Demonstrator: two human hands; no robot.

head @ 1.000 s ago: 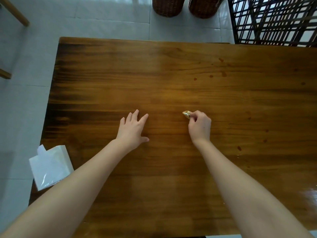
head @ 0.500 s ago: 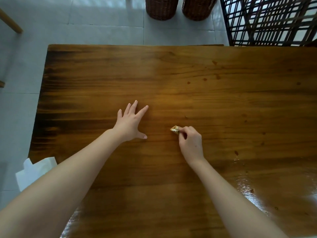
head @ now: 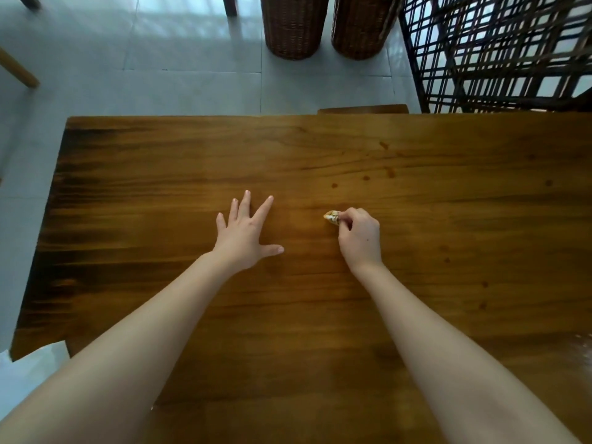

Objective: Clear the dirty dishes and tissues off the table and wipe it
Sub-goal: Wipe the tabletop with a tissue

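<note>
Head view: right hand (head: 360,241) pinches a small stained tissue wad (head: 332,216) against the table (head: 160,187); left hand (head: 245,233) lies flat, fingers spread; so soiled a wad could smear, not lift, the dark spots (head: 390,172) beyond

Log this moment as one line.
phase: wipe | left hand: flat on table, fingers spread | right hand: pinches small crumpled wad against table

The wooden table (head: 160,187) bears small dark spots (head: 390,173) toward its far right and a glossy patch (head: 581,350) at its near right edge. The left hand (head: 243,235) lies flat on it. The right hand (head: 360,240) pinches a crumpled tissue (head: 332,216) against it.
</note>
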